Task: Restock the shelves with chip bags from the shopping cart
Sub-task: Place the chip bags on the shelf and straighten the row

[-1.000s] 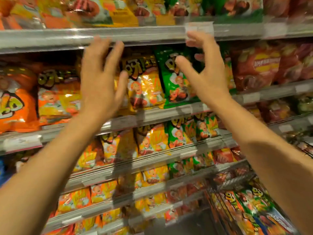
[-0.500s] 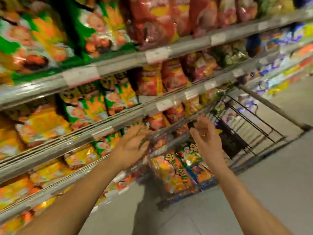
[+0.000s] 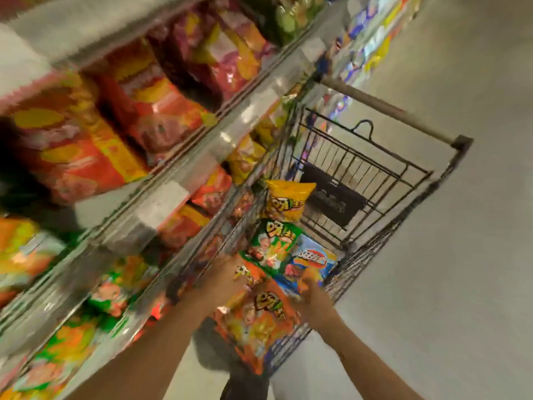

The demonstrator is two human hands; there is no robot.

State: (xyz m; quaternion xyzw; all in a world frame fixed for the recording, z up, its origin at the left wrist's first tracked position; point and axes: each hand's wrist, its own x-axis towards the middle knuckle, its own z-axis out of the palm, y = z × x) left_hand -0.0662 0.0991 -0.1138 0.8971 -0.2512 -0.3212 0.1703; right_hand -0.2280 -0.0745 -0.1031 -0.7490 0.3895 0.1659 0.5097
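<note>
A black wire shopping cart (image 3: 418,170) stands against the shelves (image 3: 184,166) and holds several chip bags. Nearest me lies an orange bag (image 3: 261,320), then a green bag (image 3: 271,246), a blue bag (image 3: 315,259) and a yellow bag (image 3: 288,200) standing at the far end. Both my hands are down in the cart, one on each side of the orange bag. My left hand (image 3: 223,280) lies with fingers spread on its upper left corner. My right hand (image 3: 314,298) is at its right edge, fingers curled; blur hides whether it grips.
Shelves packed with red, orange and green chip bags (image 3: 72,145) fill the left side, tight against the cart. The cart's handle (image 3: 383,109) points away from me. Grey floor (image 3: 447,284) opens to the right of the cart. The picture is motion-blurred.
My view has swung from the upper shelves down to the cart. Both hands have dropped from the shelf edge into the cart and reached the orange bag.
</note>
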